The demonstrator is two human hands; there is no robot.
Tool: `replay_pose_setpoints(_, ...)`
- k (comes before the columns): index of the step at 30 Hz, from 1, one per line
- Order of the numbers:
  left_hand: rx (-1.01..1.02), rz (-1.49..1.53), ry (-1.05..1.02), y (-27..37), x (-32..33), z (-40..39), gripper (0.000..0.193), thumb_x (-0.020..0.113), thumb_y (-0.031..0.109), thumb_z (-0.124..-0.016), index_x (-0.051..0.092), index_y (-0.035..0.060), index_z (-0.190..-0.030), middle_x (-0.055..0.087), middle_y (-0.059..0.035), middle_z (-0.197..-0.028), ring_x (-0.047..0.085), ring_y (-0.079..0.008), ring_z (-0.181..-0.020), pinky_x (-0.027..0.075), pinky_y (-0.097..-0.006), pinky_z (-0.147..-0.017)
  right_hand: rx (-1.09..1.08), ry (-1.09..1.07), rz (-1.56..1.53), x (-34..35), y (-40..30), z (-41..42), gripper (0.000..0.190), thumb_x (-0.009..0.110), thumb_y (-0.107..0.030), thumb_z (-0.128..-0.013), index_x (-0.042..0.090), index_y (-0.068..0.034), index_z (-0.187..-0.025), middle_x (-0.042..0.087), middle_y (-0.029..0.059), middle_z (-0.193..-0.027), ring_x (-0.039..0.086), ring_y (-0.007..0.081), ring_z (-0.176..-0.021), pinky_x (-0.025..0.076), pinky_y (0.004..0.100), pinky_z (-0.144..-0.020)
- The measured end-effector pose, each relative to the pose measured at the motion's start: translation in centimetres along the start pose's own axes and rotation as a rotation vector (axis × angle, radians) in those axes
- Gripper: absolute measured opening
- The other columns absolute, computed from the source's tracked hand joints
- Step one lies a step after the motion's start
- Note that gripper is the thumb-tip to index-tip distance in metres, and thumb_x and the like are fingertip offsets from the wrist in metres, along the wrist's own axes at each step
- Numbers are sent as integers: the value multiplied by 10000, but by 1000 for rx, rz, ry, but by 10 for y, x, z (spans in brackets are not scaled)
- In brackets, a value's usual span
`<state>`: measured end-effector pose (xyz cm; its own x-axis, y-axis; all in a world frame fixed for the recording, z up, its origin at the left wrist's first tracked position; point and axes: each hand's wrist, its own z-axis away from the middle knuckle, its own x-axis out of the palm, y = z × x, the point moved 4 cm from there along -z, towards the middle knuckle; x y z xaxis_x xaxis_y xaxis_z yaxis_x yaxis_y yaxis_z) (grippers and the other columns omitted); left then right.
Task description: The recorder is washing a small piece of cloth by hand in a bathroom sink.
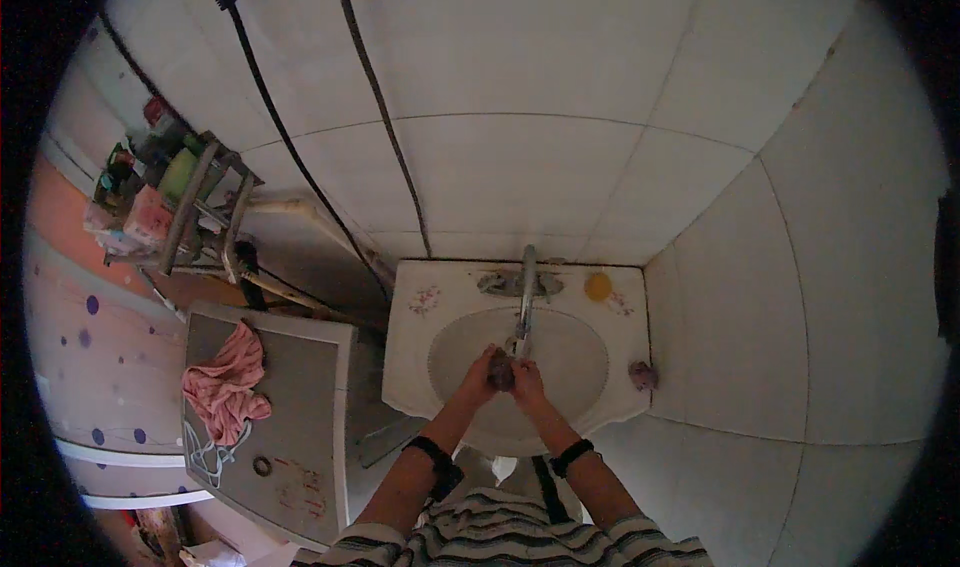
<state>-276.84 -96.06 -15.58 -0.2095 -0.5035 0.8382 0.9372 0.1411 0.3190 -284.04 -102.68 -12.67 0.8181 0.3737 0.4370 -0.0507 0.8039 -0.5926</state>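
Observation:
Under the faucet [528,289], both my hands are inside the white ceramic washbasin [592,364]. A small dark, brownish-purple lump [500,370] sits between them; what it is made of is too blurred to tell. My left hand [478,379] grips its left side. From the right, the curled fingers of my right hand [527,379] press up to the same lump. A pale streak shows below the spout near my fingertips, and I cannot tell whether it is running water. Each wrist wears a black band.
A round yellow object [598,286] lies right of the faucet, and a purplish scrunched item [643,376] on the basin's right edge. To the left, a pink cloth [229,387] and a dark ring [262,466] rest on a grey-topped appliance [300,394]. Beyond is a loaded rack [199,199].

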Motion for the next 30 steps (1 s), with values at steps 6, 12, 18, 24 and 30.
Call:
replay_pose_setpoints(6, 411, -827, 74, 10, 53, 19, 252, 528, 228, -777, 498, 65, -967, 535, -17, -782, 518, -133, -668, 432, -247, -615, -595, -376, 1176, -12, -6, 11, 322, 539, -256, -773, 438, -90, -1030, 572, 7, -779, 568, 172, -687, 471, 289, -588)
replay_pose_setpoints(12, 432, -310, 385, 32, 23, 20, 205, 570, 168, -757, 520, 60, -924, 508, -12, -716, 499, -115, -602, 438, -259, -548, 323, -278, -259, -35, 21, -7, 167, 537, -234, -757, 529, -132, -889, 539, 43, -882, 527, 163, -762, 428, 326, -695)
replay_pose_setpoints(18, 225, -548, 582, 52, 2, 22, 182, 544, 245, -774, 515, 69, -806, 432, -10, -544, 436, -122, -443, 366, -283, -381, 178, -240, -319, -77, 10, -10, 202, 511, -222, -758, 530, -90, -909, 530, 64, -930, 497, 204, -868, 409, 357, -764)
replay_pose_setpoints(24, 279, -426, 673, 50, -7, 18, 261, 456, 284, -796, 413, 120, -598, 366, -15, -467, 327, -132, -323, 259, -290, -304, 257, -204, -307, -74, 5, -9, 242, 516, -223, -761, 525, -66, -944, 538, 73, -952, 514, 209, -877, 414, 329, -776)
replay_pose_setpoints(30, 170, -278, 692, 54, 29, 26, 326, 412, 300, -791, 350, 132, -519, 289, -7, -398, 270, -148, -280, 259, -324, -275, 258, -267, -386, -59, 21, -41, 193, 500, -204, -774, 536, -43, -873, 548, 77, -888, 532, 188, -843, 443, 282, -728)
